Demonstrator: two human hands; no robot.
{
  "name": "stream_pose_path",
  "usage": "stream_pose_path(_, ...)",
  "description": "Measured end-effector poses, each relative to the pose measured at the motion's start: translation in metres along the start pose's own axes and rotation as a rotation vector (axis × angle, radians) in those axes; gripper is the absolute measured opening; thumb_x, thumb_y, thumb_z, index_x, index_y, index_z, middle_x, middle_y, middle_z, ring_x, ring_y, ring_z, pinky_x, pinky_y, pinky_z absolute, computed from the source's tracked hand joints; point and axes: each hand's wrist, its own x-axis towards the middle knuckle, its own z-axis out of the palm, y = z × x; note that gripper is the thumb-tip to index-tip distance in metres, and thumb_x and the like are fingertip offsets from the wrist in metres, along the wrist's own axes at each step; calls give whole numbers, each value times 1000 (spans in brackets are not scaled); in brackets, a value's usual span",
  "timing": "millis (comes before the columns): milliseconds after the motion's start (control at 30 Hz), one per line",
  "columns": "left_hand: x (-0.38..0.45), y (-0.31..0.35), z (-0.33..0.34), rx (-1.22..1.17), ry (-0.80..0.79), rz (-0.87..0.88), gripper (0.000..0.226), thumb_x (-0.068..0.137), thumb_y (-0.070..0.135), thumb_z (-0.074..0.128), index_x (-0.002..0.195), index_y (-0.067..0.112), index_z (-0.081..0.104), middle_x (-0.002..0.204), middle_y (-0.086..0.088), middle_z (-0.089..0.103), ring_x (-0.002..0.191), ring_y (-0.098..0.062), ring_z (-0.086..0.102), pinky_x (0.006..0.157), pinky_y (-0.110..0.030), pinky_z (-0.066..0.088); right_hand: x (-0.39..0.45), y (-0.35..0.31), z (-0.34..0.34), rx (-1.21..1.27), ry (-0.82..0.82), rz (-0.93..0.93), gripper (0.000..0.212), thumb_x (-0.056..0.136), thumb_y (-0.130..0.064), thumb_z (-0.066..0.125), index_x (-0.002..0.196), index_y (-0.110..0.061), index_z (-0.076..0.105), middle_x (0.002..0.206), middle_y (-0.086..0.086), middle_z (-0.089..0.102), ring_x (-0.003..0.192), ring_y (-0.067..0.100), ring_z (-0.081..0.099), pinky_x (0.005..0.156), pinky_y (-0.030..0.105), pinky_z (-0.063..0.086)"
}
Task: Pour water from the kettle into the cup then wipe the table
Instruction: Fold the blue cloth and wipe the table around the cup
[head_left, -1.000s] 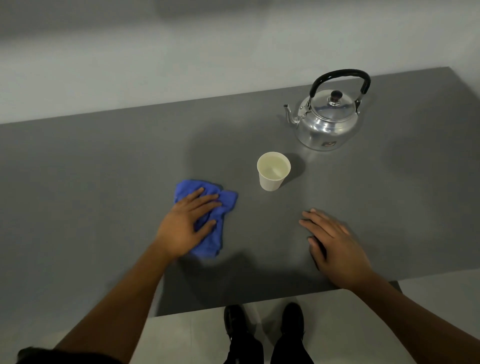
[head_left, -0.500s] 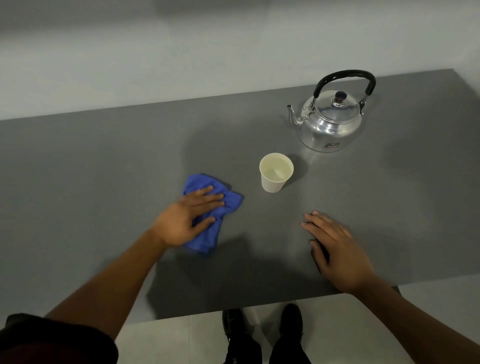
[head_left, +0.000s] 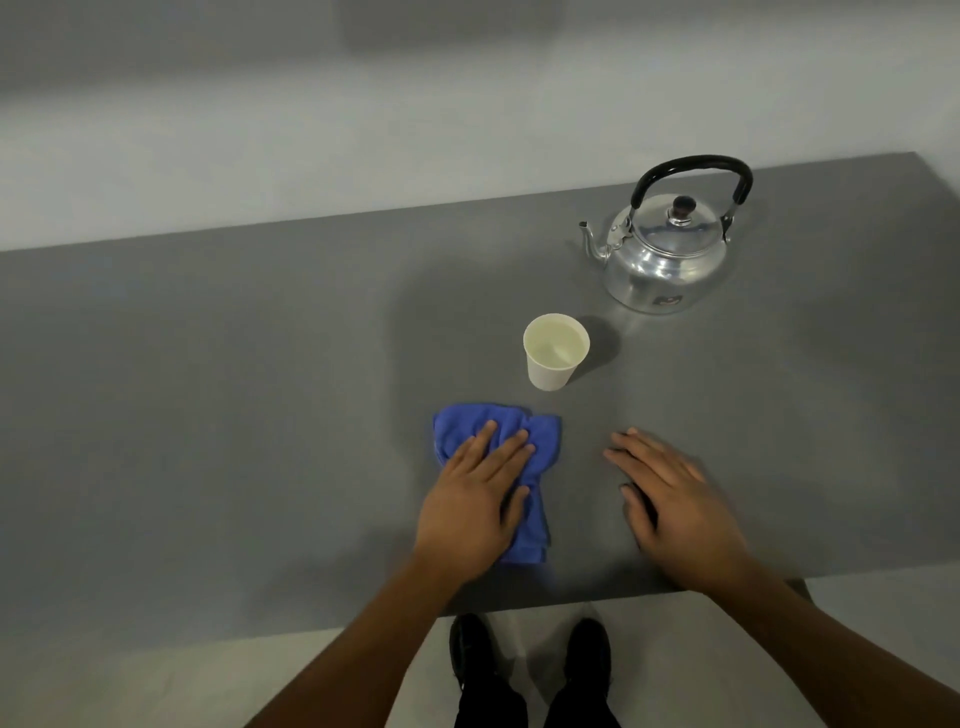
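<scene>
A silver kettle (head_left: 662, 262) with a black handle stands upright at the back right of the grey table (head_left: 208, 389), spout to the left. In front of it sits a white paper cup (head_left: 555, 353) with water in it. My left hand (head_left: 475, 504) presses flat on a crumpled blue cloth (head_left: 540, 447) just below the cup, fingers spread over it. My right hand (head_left: 675, 499) rests palm down on the table to the right of the cloth, holding nothing.
The table's near edge (head_left: 571, 597) runs just behind my wrists. Below it are a pale floor and my two black shoes (head_left: 530, 654). A light wall stands behind the table.
My left hand has slid the blue cloth to the right and nearer to the table's front edge, ending below the cup. My right hand, the cup and the kettle have stayed put.
</scene>
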Motion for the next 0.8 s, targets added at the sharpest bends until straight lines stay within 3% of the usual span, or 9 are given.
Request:
stream_pose_path(133, -10, 21, 0, -114, 1, -28, 63, 103, 65, 20, 160, 38, 21, 168, 21, 13, 158, -6, -4, 127, -35, -3, 0, -4, -5, 37, 15, -21, 47, 100, -34, 46, 145, -24, 55, 155, -6, 49, 149, 12, 36, 118, 41, 35)
stream_pose_path(200, -12, 18, -12, -381, 56, -61, 55, 104, 58, 32, 156, 40, 35, 165, 22, 25, 155, 1, 10, 126, -23, 8, 0, -5, -6, 28, 8, -19, 45, 100, -30, 51, 144, -22, 57, 155, -4, 50, 148, 16, 39, 117, 43, 36)
stream_pose_path(267, -18, 11, -23, -480, 189, -146, 45, 103, 44, 48, 147, 37, 47, 156, 21, 38, 145, 4, 29, 117, -15, 24, 1, -8, -6, 16, 15, -6, 43, 97, -21, 61, 141, -18, 60, 151, 0, 54, 144, 21, 45, 114, 47, 41)
stream_pose_path(367, -25, -2, -32, -360, 399, -411, 39, 97, 31, 63, 135, 27, 55, 136, 3, 48, 125, -13, 45, 104, -31, 45, 9, -19, -7, 17, 32, 62, 39, 91, -15, 68, 130, -15, 67, 136, 4, 63, 128, 28, 57, 104, 45, 49)
stream_pose_path(500, -28, -5, -37, -331, 268, -656, 45, 95, 43, 65, 131, 15, 58, 128, -9, 52, 121, -26, 46, 105, -40, 45, 26, -46, -10, 204, 13, 276, 23, 95, -26, 66, 113, -14, 71, 111, 5, 65, 103, 24, 60, 90, 42, 54)
stream_pose_path(700, -22, 19, -31, -300, 232, -628, 41, 94, 44, 67, 113, 9, 60, 111, -8, 60, 105, -24, 51, 96, -37, 44, 45, -82, -11, 364, -104, 443, 28, 95, -48, 62, 96, -21, 69, 89, -6, 65, 78, 15, 61, 67, 31, 47)
stream_pose_path(800, -18, 23, -31, -340, 214, -667, 34, 92, 38, 70, 105, 8, 59, 104, -8, 64, 99, -27, 57, 94, -39, 47, 49, -99, -7, 424, -155, 469, 27, 91, -51, 66, 92, -24, 68, 84, -9, 68, 77, 15, 65, 66, 32, 51)
